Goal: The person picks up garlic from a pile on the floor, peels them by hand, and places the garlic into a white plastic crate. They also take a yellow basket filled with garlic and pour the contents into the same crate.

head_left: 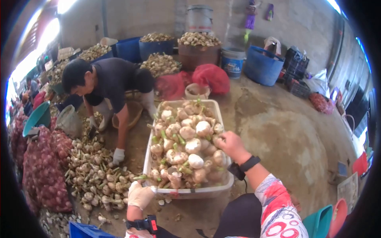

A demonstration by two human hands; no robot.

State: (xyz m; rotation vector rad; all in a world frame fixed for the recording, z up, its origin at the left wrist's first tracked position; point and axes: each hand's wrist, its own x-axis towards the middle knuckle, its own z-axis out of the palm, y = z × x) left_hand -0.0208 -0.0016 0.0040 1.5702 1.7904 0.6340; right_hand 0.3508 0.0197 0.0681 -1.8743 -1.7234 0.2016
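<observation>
A white plastic tray (229,183), heaped with garlic bulbs (193,146) with cut stems, stands right in front of me. At its right side my right hand (232,146) is bare, with the fingers curled round a garlic bulb (218,140) at the heap's edge. My left hand (141,195), in a pale glove, is closed beside the tray's near left corner. A green-tipped stem (139,177) shows just above it. Whether that hand holds the stem's bulb, the rim or a small tool is hidden.
On the left, a crouching co-worker (113,79) reaches with gloved hands into a garlic pile (99,174) on the floor. Red net sacks (47,170) flank it. Tubs of garlic (198,51) and a blue tub (264,67) line the wall. A blue crate (85,231) lies near my left.
</observation>
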